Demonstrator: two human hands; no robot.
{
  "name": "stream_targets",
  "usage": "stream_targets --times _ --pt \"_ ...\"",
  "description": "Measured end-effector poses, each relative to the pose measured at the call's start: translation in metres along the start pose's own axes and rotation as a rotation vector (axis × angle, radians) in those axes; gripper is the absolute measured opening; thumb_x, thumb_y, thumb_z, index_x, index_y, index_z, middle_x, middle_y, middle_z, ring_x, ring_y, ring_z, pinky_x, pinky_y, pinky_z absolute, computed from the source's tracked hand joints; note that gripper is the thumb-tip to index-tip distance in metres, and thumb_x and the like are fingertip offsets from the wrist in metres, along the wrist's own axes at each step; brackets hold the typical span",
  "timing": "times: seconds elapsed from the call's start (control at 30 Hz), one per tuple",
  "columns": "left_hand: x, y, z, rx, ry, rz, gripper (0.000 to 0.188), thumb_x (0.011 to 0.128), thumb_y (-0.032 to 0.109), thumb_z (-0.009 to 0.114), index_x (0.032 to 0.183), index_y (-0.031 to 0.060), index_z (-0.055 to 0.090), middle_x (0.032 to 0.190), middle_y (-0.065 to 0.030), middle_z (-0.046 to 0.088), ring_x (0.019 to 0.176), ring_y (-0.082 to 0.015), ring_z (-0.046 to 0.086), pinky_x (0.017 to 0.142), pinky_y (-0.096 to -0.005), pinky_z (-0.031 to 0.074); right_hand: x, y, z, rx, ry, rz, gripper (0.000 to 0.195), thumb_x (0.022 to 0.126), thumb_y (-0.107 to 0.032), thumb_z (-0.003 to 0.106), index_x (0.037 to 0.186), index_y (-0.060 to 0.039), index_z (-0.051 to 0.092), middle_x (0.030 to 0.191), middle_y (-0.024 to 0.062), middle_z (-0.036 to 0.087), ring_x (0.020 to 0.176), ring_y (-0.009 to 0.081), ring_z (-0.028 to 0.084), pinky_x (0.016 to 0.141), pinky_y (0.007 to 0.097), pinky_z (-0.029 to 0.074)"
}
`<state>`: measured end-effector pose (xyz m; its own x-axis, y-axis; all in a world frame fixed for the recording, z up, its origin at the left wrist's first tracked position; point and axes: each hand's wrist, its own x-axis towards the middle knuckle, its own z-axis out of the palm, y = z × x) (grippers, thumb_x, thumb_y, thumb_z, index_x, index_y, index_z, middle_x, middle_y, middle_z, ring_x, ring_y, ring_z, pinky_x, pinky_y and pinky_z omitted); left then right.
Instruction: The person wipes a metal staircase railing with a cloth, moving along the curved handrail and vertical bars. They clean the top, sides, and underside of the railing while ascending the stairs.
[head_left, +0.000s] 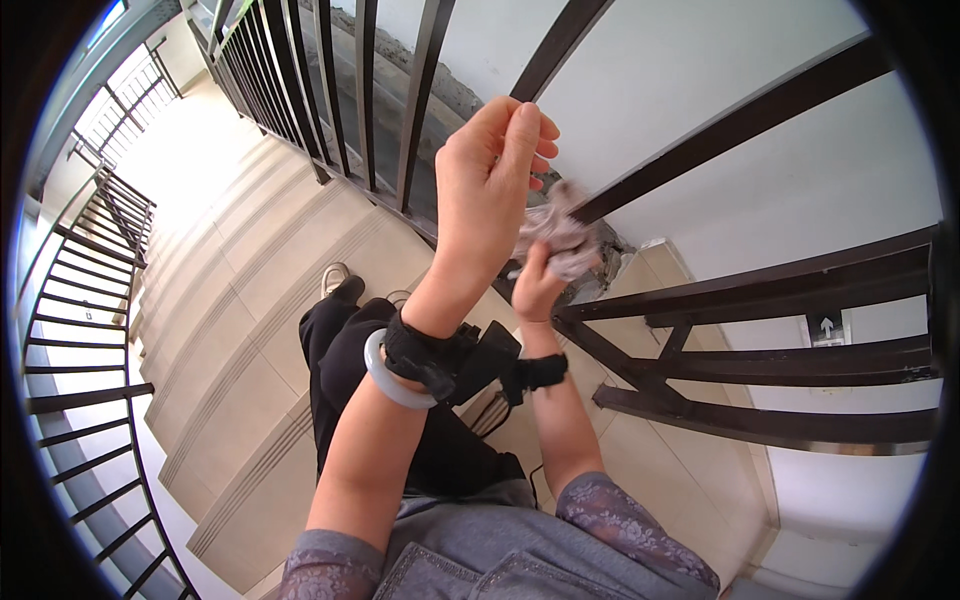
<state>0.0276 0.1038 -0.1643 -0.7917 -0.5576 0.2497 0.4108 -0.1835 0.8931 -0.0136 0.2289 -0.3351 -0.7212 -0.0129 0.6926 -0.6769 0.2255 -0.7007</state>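
My left hand (487, 172) is raised over the dark metal stair railing, its fingers curled at a baluster (559, 49) that passes behind the fingertips. Whether the fingers close around that bar is hidden. A pale bangle and a black strap are on the left wrist. Lower and to the right, my right hand (540, 289) holds a crumpled, pinkish-grey cloth (559, 232) against a dark railing bar (675, 161). The cloth is partly blurred, and most of the right fingers are hidden by it. A black strap is on the right wrist too.
Tiled stairs (277, 300) with grooved edges run down to the upper left, where a bright landing lies. Another railing (82, 322) curves along the left. Thick dark rails (750, 292) cross the right side before a white wall (787, 180). My shoe (334, 277) rests on a step.
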Motion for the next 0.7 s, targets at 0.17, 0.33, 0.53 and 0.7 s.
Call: stream_targets --times 0.17,0.33,0.53,0.7 --pt "-0.002 -0.001 0.005 0.079 -0.028 -0.055 0.031 0.100 0.026 0.052 0.086 0.0007 0.063 0.073 -0.0031 0.064 0.068 -0.0077 0.059 0.060 -0.0233 0.049 -0.070 0.059 -0.004 -0.021 -0.191 0.547 0.036 0.086 0.007 0.055 0.120 0.0020 0.042 0.113 0.0113 0.054 0.100 0.0201 0.058 0.090 0.0340 0.047" --pt "0.001 -0.004 -0.004 0.112 -0.008 -0.065 0.031 0.101 0.027 0.050 0.088 0.0014 0.063 0.078 -0.0027 0.064 0.073 -0.0089 0.061 0.061 -0.0233 0.050 -0.015 0.001 -0.009 0.173 -0.120 0.264 0.031 0.085 0.011 0.053 0.115 0.0016 0.048 0.109 0.0110 0.060 0.084 0.0186 0.065 0.073 0.0292 0.054" --pt "-0.004 -0.027 0.008 0.289 -0.058 0.045 0.025 0.099 0.021 0.054 0.092 -0.0026 0.061 0.078 -0.0020 0.062 0.071 -0.0077 0.051 0.066 -0.0235 0.044 0.169 -0.113 -0.049 0.061 0.061 -0.240 0.031 0.088 -0.001 0.059 0.119 0.0045 0.053 0.109 0.0122 0.064 0.091 0.0190 0.061 0.086 0.0306 0.048" --pt "-0.017 -0.048 0.027 0.350 -0.145 0.177 0.025 0.095 0.025 0.058 0.104 0.0012 0.058 0.094 -0.0164 0.066 0.091 -0.0328 0.065 0.079 -0.0403 0.049 0.266 -0.194 -0.062 0.130 0.175 -0.316 0.017 0.091 -0.005 0.058 0.100 0.0076 0.064 0.097 0.0102 0.067 0.090 0.0153 0.061 0.082 0.0307 0.048"
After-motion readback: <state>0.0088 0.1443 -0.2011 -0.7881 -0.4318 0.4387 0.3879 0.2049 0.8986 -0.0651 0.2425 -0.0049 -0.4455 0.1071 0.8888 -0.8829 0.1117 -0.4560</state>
